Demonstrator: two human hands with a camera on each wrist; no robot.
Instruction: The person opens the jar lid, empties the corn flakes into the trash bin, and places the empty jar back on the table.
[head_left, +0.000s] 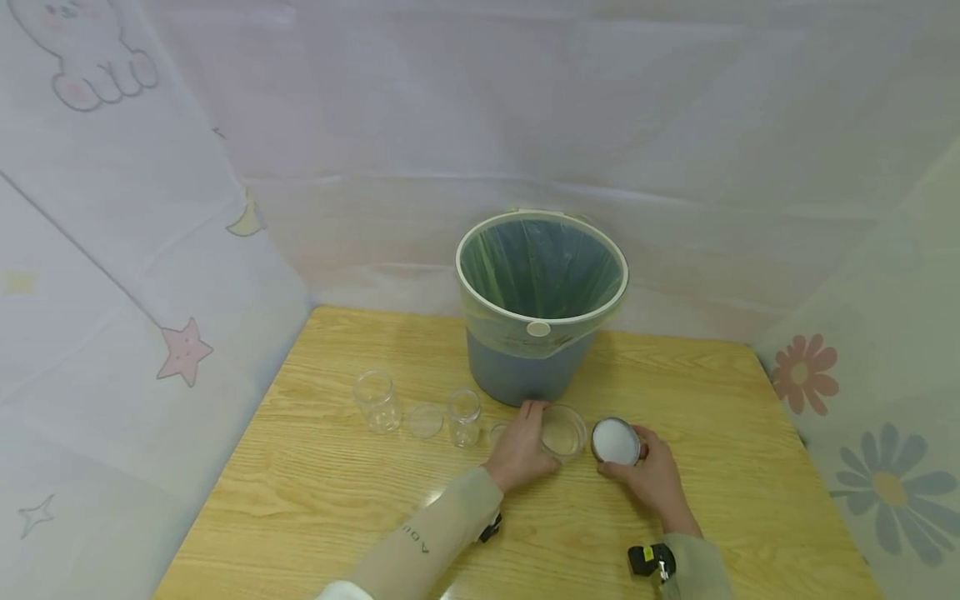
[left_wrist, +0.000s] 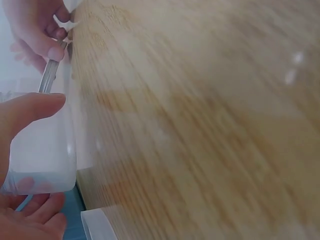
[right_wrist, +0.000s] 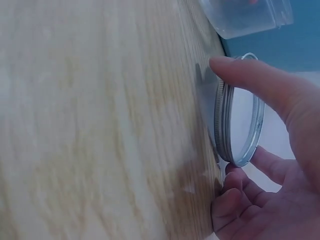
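Observation:
A wide clear plastic jar (head_left: pixel 564 432) stands on the wooden table in front of the bin. My left hand (head_left: pixel 519 448) grips it from the left side, and in the left wrist view the jar (left_wrist: pixel 42 150) sits between thumb and curled fingers. Just to the right, my right hand (head_left: pixel 652 475) holds a round metal screw lid (head_left: pixel 617 442) with a white face. Seen from the right wrist, the lid (right_wrist: pixel 225 122) is tilted on edge, its ridged rim between thumb and fingers. Lid and jar are apart.
A grey-blue bin (head_left: pixel 517 367) lined with a plastic bag stands behind the hands. To the left are a taller clear jar (head_left: pixel 378 404), a clear disc (head_left: pixel 425 421), a narrower jar (head_left: pixel 464 419) and a small round clear piece (head_left: pixel 497 431) partly behind my left hand.

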